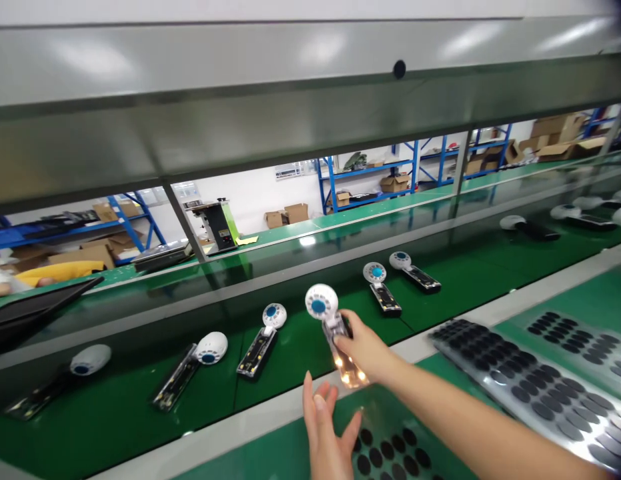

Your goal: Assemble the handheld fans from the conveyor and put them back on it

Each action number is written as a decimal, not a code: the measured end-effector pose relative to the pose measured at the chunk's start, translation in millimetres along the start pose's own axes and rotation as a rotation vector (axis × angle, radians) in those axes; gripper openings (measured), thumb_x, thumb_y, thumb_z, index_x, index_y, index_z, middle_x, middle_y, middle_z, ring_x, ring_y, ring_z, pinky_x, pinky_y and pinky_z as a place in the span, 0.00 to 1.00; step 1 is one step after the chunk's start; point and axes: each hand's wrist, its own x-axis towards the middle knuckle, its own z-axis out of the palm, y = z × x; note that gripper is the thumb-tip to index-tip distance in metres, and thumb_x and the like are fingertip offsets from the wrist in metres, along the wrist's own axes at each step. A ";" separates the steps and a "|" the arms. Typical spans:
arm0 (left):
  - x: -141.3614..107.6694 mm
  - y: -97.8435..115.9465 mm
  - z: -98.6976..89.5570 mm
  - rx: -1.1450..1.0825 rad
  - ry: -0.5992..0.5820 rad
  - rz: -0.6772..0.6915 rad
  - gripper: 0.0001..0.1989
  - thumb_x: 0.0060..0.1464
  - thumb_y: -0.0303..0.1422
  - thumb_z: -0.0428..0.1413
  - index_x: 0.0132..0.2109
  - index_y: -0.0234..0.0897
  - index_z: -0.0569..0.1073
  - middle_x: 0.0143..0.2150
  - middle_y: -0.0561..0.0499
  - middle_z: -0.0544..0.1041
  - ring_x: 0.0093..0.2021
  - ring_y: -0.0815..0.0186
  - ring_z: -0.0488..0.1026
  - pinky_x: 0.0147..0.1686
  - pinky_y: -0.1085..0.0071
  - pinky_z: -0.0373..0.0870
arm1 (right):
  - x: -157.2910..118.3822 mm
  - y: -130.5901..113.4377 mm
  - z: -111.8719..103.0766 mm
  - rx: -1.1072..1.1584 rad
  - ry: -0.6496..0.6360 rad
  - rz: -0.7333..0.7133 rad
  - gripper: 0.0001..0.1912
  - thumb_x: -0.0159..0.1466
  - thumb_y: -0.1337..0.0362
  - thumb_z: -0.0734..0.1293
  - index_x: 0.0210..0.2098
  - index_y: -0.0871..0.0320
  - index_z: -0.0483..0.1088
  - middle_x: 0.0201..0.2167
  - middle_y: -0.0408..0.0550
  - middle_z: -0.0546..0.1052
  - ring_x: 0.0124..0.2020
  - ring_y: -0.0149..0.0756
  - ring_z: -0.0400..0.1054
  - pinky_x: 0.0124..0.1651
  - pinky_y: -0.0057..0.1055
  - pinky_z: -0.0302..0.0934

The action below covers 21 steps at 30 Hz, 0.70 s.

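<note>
My right hand (365, 343) grips a handheld device (321, 303) by its clear handle. It has a round white head with a blue centre, and small lights glow yellow at the handle's lower end. My left hand (328, 430), just below and to the left, is open with fingers spread and holds nothing. Beneath it lies a clear sheet of round black stickers (395, 453), partly hidden by the hand. Similar devices lie on the green conveyor belt (300, 357), the nearest being one device (260, 350) to the left and another device (385, 297) to the right.
More sheets of black round stickers (530, 380) lie on the green bench at right. Further devices (530, 228) rest along the belt. A grey metal housing (290, 120) hangs overhead, with posts (185, 220) behind the belt. Blue shelves (370, 180) with boxes stand beyond.
</note>
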 end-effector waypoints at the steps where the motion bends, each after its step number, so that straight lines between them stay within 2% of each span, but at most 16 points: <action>1: 0.5 0.5 0.2 0.020 0.004 -0.002 0.34 0.49 0.52 0.43 0.60 0.45 0.46 0.59 0.39 0.53 0.61 0.53 0.50 0.34 0.68 0.72 | 22.1 -2.9 -6.2 -0.044 0.045 0.020 0.19 0.61 0.64 0.61 0.51 0.59 0.57 0.45 0.49 0.69 0.43 0.37 0.66 0.45 0.39 0.60; 3: 1.0 1.7 0.4 0.049 0.019 -0.020 0.36 0.46 0.54 0.45 0.59 0.46 0.47 0.59 0.40 0.53 0.60 0.53 0.50 0.33 0.69 0.72 | 60.4 -2.5 -19.7 -0.142 0.152 0.077 0.20 0.62 0.59 0.61 0.52 0.57 0.58 0.52 0.51 0.63 0.49 0.42 0.61 0.49 0.46 0.56; 5: 1.5 2.1 0.5 0.051 0.022 -0.038 0.35 0.46 0.54 0.45 0.58 0.46 0.48 0.58 0.40 0.54 0.60 0.53 0.50 0.32 0.70 0.72 | 84.2 8.4 -33.3 -0.239 0.256 0.168 0.20 0.62 0.59 0.61 0.53 0.56 0.58 0.55 0.50 0.60 0.51 0.44 0.58 0.50 0.49 0.54; 7: 2.7 0.6 0.5 0.043 0.020 -0.041 0.34 0.47 0.53 0.46 0.58 0.45 0.49 0.57 0.39 0.55 0.60 0.53 0.51 0.32 0.71 0.72 | 92.4 27.7 -45.5 -0.321 0.338 0.279 0.20 0.62 0.61 0.61 0.52 0.56 0.58 0.55 0.50 0.60 0.51 0.44 0.59 0.50 0.49 0.55; 10: 6.8 -5.0 -0.3 0.032 0.016 -0.043 0.31 0.48 0.50 0.47 0.56 0.42 0.52 0.56 0.39 0.56 0.60 0.54 0.51 0.31 0.73 0.71 | 87.9 58.5 -59.8 -0.393 0.400 0.400 0.17 0.62 0.62 0.61 0.50 0.58 0.60 0.51 0.50 0.64 0.48 0.41 0.62 0.48 0.46 0.58; 13: 11.8 -12.2 -2.1 0.022 0.025 -0.060 0.23 0.51 0.45 0.47 0.52 0.40 0.58 0.55 0.39 0.58 0.59 0.56 0.52 0.31 0.74 0.71 | 79.7 72.6 -68.4 -0.421 0.419 0.388 0.16 0.62 0.62 0.61 0.48 0.59 0.62 0.49 0.49 0.66 0.46 0.39 0.64 0.46 0.43 0.60; 16: 12.5 -16.7 -3.5 0.018 0.035 -0.039 0.17 0.50 0.42 0.49 0.45 0.37 0.65 0.53 0.38 0.63 0.58 0.55 0.56 0.37 0.71 0.71 | 62.2 65.8 -67.2 -0.415 0.415 0.271 0.18 0.63 0.61 0.60 0.51 0.59 0.59 0.49 0.51 0.66 0.44 0.39 0.65 0.45 0.43 0.60; 19: 5.8 -14.8 -3.3 -0.027 -0.022 0.006 0.17 0.46 0.42 0.54 0.41 0.34 0.69 0.51 0.38 0.67 0.56 0.54 0.60 0.46 0.66 0.67 | 16.6 50.9 -50.2 -0.382 0.337 0.087 0.24 0.64 0.61 0.56 0.58 0.59 0.47 0.50 0.54 0.63 0.46 0.39 0.64 0.46 0.38 0.60; 21: 0.2 -10.9 -3.0 -0.134 -0.108 0.016 0.22 0.44 0.43 0.56 0.45 0.36 0.68 0.52 0.40 0.68 0.55 0.55 0.61 0.48 0.64 0.65 | -28.4 43.6 -31.9 -0.354 0.231 -0.047 0.27 0.64 0.62 0.55 0.60 0.57 0.41 0.52 0.53 0.62 0.50 0.35 0.61 0.49 0.30 0.58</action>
